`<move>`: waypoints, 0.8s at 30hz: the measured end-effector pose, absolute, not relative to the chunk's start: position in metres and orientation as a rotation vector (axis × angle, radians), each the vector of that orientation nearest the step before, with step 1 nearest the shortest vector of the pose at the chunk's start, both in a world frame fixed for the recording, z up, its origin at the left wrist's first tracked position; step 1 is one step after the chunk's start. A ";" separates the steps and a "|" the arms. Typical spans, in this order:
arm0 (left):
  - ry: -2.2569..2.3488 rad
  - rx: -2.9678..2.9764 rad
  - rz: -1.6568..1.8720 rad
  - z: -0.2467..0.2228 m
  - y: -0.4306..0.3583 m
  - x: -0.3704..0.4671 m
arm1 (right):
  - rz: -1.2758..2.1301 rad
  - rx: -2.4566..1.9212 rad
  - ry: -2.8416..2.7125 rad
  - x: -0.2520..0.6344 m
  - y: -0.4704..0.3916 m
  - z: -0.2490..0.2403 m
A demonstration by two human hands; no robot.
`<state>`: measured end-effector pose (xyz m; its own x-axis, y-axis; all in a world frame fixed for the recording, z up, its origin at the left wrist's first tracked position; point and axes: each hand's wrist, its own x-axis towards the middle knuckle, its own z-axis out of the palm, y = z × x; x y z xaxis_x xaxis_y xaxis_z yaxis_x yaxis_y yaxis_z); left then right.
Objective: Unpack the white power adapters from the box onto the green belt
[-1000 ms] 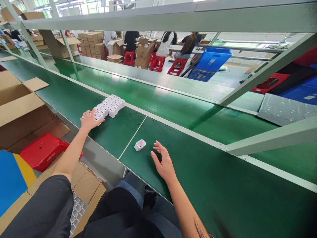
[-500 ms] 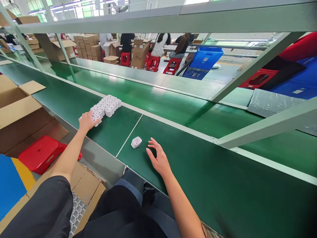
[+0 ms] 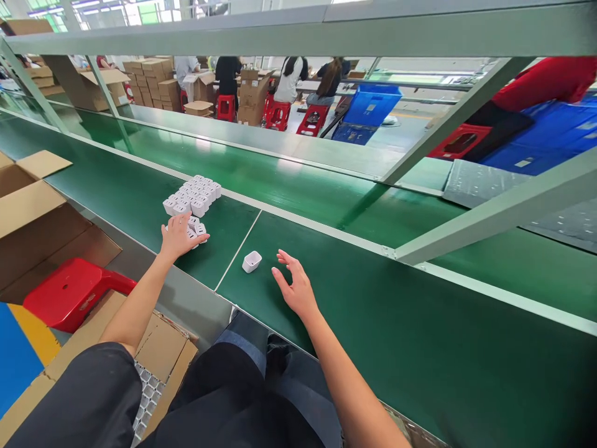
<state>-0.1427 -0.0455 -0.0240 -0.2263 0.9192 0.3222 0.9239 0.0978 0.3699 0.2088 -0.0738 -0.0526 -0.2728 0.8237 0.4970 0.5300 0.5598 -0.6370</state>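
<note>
My left hand (image 3: pixel 177 238) curves over a small group of white plastic socket housings (image 3: pixel 199 230), thumb on the near side and fingers over the top; part of the group is hidden under the palm. Just behind it, a block of several more white housings (image 3: pixel 193 191) with dark slots sits packed together on the green conveyor belt (image 3: pixel 373 311). A single hollow white housing (image 3: pixel 252 262) lies apart, its opening facing up. To its right my right hand (image 3: pixel 296 287) hovers with fingers spread, holding nothing.
Below left is an open carton with rows of white housings (image 3: pixel 148 398), beside a red stool (image 3: pixel 77 292). Another cardboard box (image 3: pixel 35 211) stands at the belt's left edge. A metal frame (image 3: pixel 298 40) spans overhead. People sit at work beyond the belts.
My left hand has drawn a few housings toward me and to the right, away from the block. My right hand stays beside the single housing. The view has shifted slightly.
</note>
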 end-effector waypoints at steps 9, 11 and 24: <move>-2.208 -1.461 -1.804 -0.058 -0.110 -0.151 | 0.397 -1.071 -2.520 0.075 -0.041 0.030; -2.246 -1.490 -1.853 -0.068 -0.117 -0.148 | 0.477 -1.130 -2.653 0.043 -0.032 0.031; -2.191 -1.800 -1.899 -0.076 -0.117 -0.120 | 0.475 -1.449 -2.469 -0.007 -0.039 0.005</move>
<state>-0.1201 -0.1171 -0.0756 -0.4170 0.8140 0.4044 0.5158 -0.1545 0.8427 -0.0067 -0.0395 0.0049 -0.4798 0.8765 0.0406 0.7990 0.4555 -0.3926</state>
